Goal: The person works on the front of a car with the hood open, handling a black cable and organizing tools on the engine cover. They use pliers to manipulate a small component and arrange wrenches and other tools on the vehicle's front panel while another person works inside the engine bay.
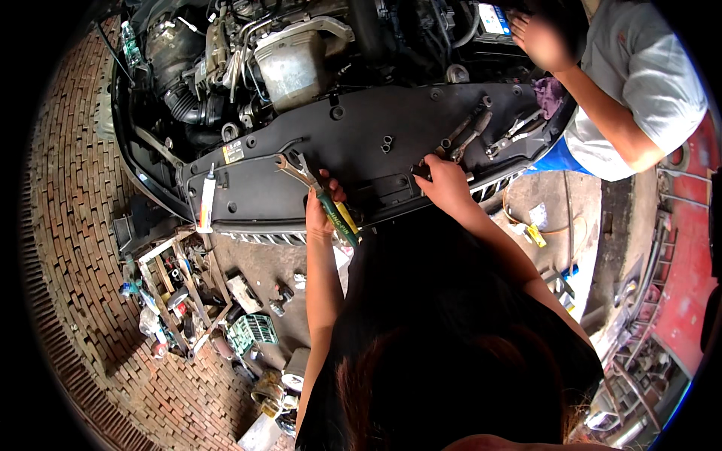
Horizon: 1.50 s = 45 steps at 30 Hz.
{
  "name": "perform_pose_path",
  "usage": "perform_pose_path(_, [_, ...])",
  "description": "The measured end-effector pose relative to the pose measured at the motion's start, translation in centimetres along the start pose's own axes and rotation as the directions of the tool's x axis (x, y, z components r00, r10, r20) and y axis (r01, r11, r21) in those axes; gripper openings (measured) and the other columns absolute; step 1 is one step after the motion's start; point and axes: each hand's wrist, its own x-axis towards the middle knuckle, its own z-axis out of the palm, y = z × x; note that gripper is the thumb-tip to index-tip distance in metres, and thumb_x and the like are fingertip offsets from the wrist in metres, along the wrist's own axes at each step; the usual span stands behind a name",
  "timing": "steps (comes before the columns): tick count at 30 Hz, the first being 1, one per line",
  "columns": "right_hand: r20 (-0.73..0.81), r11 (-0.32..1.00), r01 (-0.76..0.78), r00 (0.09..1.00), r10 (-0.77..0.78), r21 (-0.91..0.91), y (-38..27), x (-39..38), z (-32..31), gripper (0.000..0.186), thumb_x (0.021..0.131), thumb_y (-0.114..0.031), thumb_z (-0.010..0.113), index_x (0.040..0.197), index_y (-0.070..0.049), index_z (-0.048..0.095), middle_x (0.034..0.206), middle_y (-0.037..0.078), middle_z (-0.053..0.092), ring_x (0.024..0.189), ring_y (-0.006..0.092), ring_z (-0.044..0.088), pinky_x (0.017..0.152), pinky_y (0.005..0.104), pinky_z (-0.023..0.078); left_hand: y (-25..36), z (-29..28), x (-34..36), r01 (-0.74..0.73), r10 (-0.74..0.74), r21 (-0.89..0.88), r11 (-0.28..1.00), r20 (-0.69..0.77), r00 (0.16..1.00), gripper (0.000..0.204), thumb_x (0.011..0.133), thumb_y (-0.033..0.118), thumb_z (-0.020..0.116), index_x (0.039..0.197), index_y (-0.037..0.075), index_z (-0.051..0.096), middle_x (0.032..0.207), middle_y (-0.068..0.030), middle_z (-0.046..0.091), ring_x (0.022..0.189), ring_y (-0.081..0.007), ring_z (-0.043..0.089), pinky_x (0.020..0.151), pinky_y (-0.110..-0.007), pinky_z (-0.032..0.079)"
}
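My left hand is closed around several tools over the black front panel. Among them are a wrench with an open jaw pointing up and left, and pliers with green and yellow grips slanting back toward me. Farther right, my right hand grips a dark tool; its kind is hidden by my fingers. Just beyond this hand lie a ratchet and another long-handled tool. Two small sockets stand on the panel between my hands.
A white nozzle tube stands at the panel's left. Pliers and a purple rag lie at its right, near a co-worker's arm. Beyond is the engine. A wooden crate of parts sits on the floor.
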Motion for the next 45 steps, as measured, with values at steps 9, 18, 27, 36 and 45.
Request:
perform_pose_path(9, [0.019, 0.994, -0.023, 1.0, 0.025, -0.107, 0.0, 0.3, -0.1, 0.025, 0.074, -0.019, 0.071, 0.087, -0.002, 0.057, 0.071, 0.016, 0.064, 0.07, 0.0353, 0.065, 0.064, 0.0442, 0.052, 0.0, -0.7, 0.1, -0.009, 0.011, 0.065, 0.998, -0.023, 1.0, 0.032, 0.091, 0.034, 0.059, 0.114, 0.014, 0.05, 0.084, -0.0026, 0.051, 0.066, -0.0131, 0.042, 0.061, -0.025, 0.036])
perform_pose_path(18, [0.039, 0.992, -0.023, 0.999, 0.028, -0.125, -0.2, 0.1, -0.3, 0.027, 0.076, -0.024, 0.072, 0.086, -0.005, 0.056, 0.069, 0.012, 0.064, 0.068, 0.0325, 0.065, 0.061, 0.0428, 0.05, 0.2, -0.7, 0.1, 0.002, -0.002, 0.005, 1.0, -0.023, 1.0, 0.022, 0.093, 0.02, 0.054, 0.113, 0.013, 0.048, 0.082, -0.0027, 0.047, 0.064, -0.0126, 0.041, 0.06, -0.024, 0.038])
perform_pose_path(27, [0.041, 0.989, 0.037, 0.999, -0.031, -0.146, -0.6, -0.2, -0.5, 0.03, 0.076, -0.028, 0.073, 0.084, -0.006, 0.054, 0.067, 0.011, 0.063, 0.067, 0.033, 0.064, 0.058, 0.0439, 0.049, 0.0, -0.7, 0.2, -0.024, 0.026, 0.044, 0.999, -0.046, 0.999, 0.027, 0.092, 0.024, 0.058, 0.114, 0.012, 0.049, 0.084, -0.0041, 0.049, 0.064, -0.0128, 0.04, 0.059, -0.024, 0.037])
perform_pose_path(36, [0.067, 0.989, 0.059, 0.996, -0.051, -0.132, -0.5, -0.2, -0.5, 0.031, 0.076, -0.028, 0.073, 0.084, -0.005, 0.054, 0.065, 0.013, 0.062, 0.066, 0.0338, 0.064, 0.058, 0.0437, 0.049, 0.1, -1.0, 0.2, -0.008, 0.008, 0.024, 1.0, -0.002, 1.0, 0.027, 0.093, 0.026, 0.057, 0.115, 0.013, 0.049, 0.084, -0.0033, 0.05, 0.065, -0.0126, 0.04, 0.06, -0.024, 0.036])
perform_pose_path(45, [0.093, 0.993, 0.052, 0.995, -0.043, -0.104, -0.4, -0.3, -0.7, 0.03, 0.076, -0.027, 0.072, 0.085, -0.005, 0.054, 0.067, 0.013, 0.063, 0.067, 0.0337, 0.064, 0.059, 0.0435, 0.049, 0.1, -1.2, 0.2, 0.003, -0.003, 0.012, 1.0, 0.016, 1.0, 0.027, 0.093, 0.027, 0.057, 0.115, 0.014, 0.049, 0.084, -0.003, 0.05, 0.067, -0.0126, 0.041, 0.062, -0.024, 0.037])
